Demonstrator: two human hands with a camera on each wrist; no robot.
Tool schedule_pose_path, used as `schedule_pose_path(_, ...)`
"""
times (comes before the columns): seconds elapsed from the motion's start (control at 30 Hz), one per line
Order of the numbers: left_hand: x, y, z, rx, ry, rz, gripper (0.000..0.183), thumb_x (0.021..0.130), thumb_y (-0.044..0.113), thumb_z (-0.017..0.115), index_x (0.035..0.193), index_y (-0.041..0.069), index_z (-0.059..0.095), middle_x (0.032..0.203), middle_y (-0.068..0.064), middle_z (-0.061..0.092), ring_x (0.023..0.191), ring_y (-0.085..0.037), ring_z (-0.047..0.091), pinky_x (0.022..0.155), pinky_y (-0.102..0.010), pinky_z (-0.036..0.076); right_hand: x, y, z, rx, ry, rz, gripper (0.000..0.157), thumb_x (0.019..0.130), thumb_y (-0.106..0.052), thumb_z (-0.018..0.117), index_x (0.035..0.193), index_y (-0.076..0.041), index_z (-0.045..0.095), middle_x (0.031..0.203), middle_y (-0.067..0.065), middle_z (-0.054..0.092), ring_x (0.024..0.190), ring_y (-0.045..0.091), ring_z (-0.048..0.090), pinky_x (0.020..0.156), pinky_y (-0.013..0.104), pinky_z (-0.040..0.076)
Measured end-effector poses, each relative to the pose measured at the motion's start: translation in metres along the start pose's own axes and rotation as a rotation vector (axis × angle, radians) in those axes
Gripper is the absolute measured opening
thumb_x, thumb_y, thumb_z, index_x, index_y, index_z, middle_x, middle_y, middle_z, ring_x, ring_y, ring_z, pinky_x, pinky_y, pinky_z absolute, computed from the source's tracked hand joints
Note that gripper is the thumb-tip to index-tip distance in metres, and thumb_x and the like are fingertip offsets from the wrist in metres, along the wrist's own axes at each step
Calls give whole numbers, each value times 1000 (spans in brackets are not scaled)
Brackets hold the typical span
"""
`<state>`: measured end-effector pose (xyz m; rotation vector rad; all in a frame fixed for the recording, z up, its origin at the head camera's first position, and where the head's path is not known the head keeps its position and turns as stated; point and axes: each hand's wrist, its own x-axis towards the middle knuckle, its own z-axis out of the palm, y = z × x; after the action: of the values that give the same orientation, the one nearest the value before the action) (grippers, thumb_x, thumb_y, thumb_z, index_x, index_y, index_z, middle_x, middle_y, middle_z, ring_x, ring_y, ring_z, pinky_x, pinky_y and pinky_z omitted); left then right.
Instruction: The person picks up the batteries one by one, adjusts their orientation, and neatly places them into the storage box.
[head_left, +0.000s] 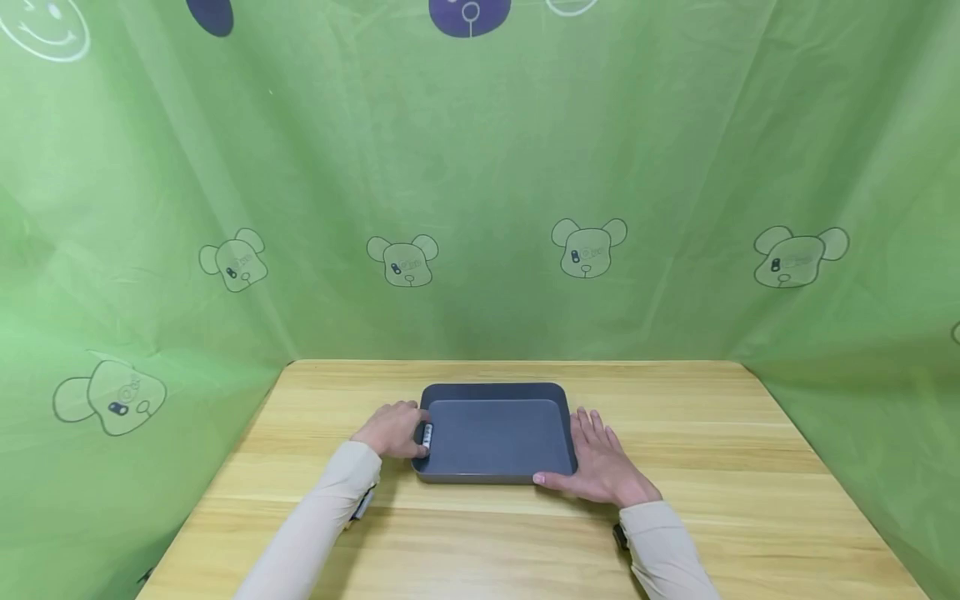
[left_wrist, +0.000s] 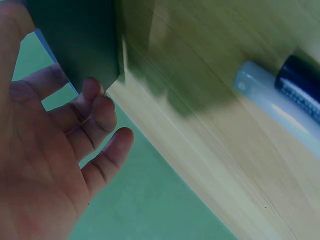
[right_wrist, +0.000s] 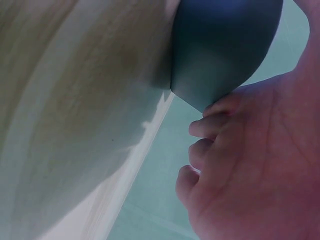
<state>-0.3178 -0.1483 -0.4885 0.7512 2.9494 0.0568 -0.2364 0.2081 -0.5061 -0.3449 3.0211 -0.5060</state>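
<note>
A dark grey rectangular tray [head_left: 495, 478] with raised walls sits on the wooden table, between both hands. My left hand [head_left: 390, 429] reaches over its left rim. Thumb and forefinger pinch the two ends of a small piece with a white printed label [head_left: 427, 437]; what kind of thing it is I cannot tell. In the left wrist view the other fingers [left_wrist: 102, 117] stay outside the wall, bent. My right hand [head_left: 600, 467] lies along the tray's right side, fingers extended, thumb at the near right corner. From the right wrist, its fingertips meet the outer wall [right_wrist: 225, 50].
Two pen-like cylinders, one pale [left_wrist: 280, 107] and one dark-capped [left_wrist: 302, 82], lie side by side on the table in the left wrist view. A green curtain [head_left: 495, 167] with bear faces encloses the wooden table [head_left: 712, 467] at the back and sides.
</note>
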Motion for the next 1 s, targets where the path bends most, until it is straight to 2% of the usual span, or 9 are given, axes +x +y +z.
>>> schedule_pose_path(0.17,-2,0,0,-24,1,14,61,76,43,79,127,15,64,115,-11,66,100,-28,64,90,-48,55,0,1,1,-5,-1,2,131,73,-85,54,153,9,10,163,28,6,151,46,6,123,61,10)
schedule_pose_path(0.27,-5,0,-5,-77,10,10,66,77,44,79,131,12,60,121,-13,65,106,-30,64,95,-49,54,0,2,2,-9,4,-1,131,73,-86,53,153,10,11,163,28,6,151,46,6,123,61,10)
schedule_pose_path(0.4,-11,-5,-12,-159,57,4,66,80,44,77,134,11,58,126,-15,65,110,-30,64,99,-50,52,1,1,2,-1,0,-4,131,73,-85,53,153,10,11,163,28,6,151,47,6,123,61,10)
schedule_pose_path(0.53,-20,-13,-22,-247,87,0,61,84,41,74,135,11,57,123,-14,66,103,-26,63,91,-46,55,2,1,2,4,-11,-3,131,73,-85,54,153,9,9,163,29,6,151,47,5,124,61,9)
schedule_pose_path(0.7,-34,-25,-33,-310,121,-29,56,86,39,71,133,11,58,99,-4,63,86,-17,56,73,-33,50,3,2,1,-2,-11,-5,131,73,-86,53,153,9,8,163,28,5,152,46,5,124,60,9)
schedule_pose_path(0.8,-42,-33,-34,-304,134,-24,53,88,39,69,131,10,60,87,-1,56,78,-14,49,66,-28,44,3,2,0,-3,-4,-6,131,73,-85,54,153,9,10,163,28,5,152,46,5,124,61,10)
schedule_pose_path(1.0,-61,-45,-26,-310,126,-37,47,90,38,68,128,10,62,89,-7,58,76,-12,46,63,-25,40,3,2,1,-2,0,-9,132,72,-85,55,152,10,11,162,29,6,151,47,7,123,62,11)
